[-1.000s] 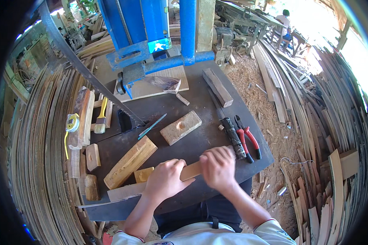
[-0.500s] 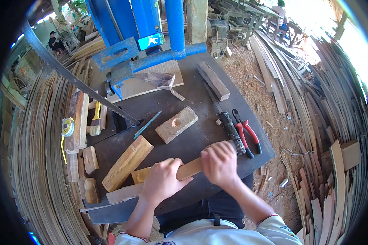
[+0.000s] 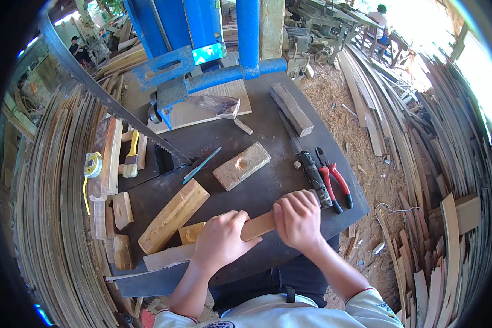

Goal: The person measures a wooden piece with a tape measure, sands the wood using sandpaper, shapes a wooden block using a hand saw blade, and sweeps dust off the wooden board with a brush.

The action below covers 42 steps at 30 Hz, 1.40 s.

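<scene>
Left hand and right hand both closed around wood strip — long axis crosswise, right end slanting away from body — near table front edge.

wooden piece | tan, narrow | gripped in both hands | slanting away rightward

Strong daylight enters from the upper right, burning that edge into white glare, while the flat dark-grey surface, bare left hand and bare right hand look softly lit and fairly sharp, and fisheye distortion bows the long brown wooden planks near the blackened rim.
</scene>
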### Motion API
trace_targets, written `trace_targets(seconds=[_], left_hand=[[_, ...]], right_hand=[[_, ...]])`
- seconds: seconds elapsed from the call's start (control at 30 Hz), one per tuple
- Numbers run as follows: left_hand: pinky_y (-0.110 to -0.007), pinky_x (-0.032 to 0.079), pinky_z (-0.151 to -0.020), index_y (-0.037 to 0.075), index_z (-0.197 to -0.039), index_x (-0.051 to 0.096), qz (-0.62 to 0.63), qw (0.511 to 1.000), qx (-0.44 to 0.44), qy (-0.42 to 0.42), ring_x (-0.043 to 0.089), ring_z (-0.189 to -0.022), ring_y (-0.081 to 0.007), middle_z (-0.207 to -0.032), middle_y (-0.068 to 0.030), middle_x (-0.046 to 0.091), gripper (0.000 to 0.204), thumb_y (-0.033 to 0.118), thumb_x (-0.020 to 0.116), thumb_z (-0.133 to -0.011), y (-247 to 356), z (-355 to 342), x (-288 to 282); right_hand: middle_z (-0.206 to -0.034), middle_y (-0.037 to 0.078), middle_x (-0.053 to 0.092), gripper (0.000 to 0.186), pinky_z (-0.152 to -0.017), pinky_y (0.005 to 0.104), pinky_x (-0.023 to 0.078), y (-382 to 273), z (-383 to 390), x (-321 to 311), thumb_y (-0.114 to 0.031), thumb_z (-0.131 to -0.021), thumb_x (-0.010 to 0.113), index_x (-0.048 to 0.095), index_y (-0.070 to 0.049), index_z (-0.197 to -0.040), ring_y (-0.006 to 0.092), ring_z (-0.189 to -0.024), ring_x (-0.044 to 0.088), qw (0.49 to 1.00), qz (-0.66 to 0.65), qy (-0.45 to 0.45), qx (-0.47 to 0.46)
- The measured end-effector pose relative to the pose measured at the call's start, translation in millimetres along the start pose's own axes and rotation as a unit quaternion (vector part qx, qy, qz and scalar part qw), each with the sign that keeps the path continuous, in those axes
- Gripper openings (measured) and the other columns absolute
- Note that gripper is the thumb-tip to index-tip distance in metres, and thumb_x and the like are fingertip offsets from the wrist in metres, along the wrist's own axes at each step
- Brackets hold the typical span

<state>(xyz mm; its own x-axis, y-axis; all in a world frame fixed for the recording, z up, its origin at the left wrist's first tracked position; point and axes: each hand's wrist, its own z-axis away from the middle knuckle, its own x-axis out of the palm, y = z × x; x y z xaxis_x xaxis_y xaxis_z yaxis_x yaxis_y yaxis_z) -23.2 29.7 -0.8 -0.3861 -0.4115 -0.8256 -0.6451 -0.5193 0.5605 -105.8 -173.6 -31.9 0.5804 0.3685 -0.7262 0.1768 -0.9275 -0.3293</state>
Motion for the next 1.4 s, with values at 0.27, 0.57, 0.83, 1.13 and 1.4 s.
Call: trace_targets(seconds=[0.27,0.57,0.83,1.13,1.4], left_hand=[[-0.047,0.061,-0.077,0.005,-0.093,0.070,-0.010,1.000,0.009,0.005,0.075,-0.087,-0.0388,-0.091,-0.0162,0.075,0.037,0.031,0.093,-0.078,2,-1,0],[-0.047,0.061,-0.079,0.005,-0.094,0.071,0.010,1.000,-0.006,-0.008,0.076,-0.088,-0.0379,-0.094,-0.0158,0.076,0.039,0.030,0.094,-0.076,-1,-2,-1],[-0.046,0.061,-0.079,0.006,-0.096,0.074,0.002,1.000,-0.007,0.002,0.076,-0.089,-0.0371,-0.095,-0.0141,0.077,0.039,0.031,0.095,-0.075,2,0,-3],[-0.046,0.061,-0.079,0.007,-0.097,0.070,-0.004,1.000,0.008,0.002,0.076,-0.086,-0.0363,-0.092,-0.0126,0.075,0.039,0.030,0.094,-0.077,0,-1,-2],[-0.045,0.061,-0.080,0.006,-0.097,0.073,0.003,1.000,-0.020,-0.012,0.076,-0.088,-0.0377,-0.093,-0.0142,0.076,0.040,0.030,0.096,-0.074,3,0,-5]], right_hand=[[-0.091,0.008,0.072,0.007,-0.087,0.0430,0.053,-31,7,23,-0.012,-0.092,0.070,0.070,-0.006,-0.089,0.0280,-0.085,0.069,0.999,-0.045,0.005,-0.008],[-0.086,0.009,0.070,0.007,-0.084,0.0437,0.052,-14,0,13,-0.008,-0.088,0.071,0.067,-0.005,-0.084,0.0296,-0.082,0.068,1.000,-0.003,0.021,0.021],[-0.090,0.009,0.072,0.007,-0.084,0.0426,0.052,-15,2,14,-0.011,-0.089,0.072,0.068,-0.006,-0.087,0.0279,-0.083,0.069,0.998,-0.044,0.014,-0.033],[-0.085,0.009,0.067,0.012,-0.082,0.0428,0.052,-26,0,19,-0.013,-0.091,0.073,0.065,-0.005,-0.086,0.0290,-0.082,0.066,1.000,-0.020,0.005,-0.010],[-0.087,0.008,0.070,0.007,-0.083,0.0427,0.052,4,-2,-1,-0.013,-0.091,0.071,0.069,-0.007,-0.087,0.0285,-0.083,0.069,1.000,-0.024,-0.005,-0.009]])
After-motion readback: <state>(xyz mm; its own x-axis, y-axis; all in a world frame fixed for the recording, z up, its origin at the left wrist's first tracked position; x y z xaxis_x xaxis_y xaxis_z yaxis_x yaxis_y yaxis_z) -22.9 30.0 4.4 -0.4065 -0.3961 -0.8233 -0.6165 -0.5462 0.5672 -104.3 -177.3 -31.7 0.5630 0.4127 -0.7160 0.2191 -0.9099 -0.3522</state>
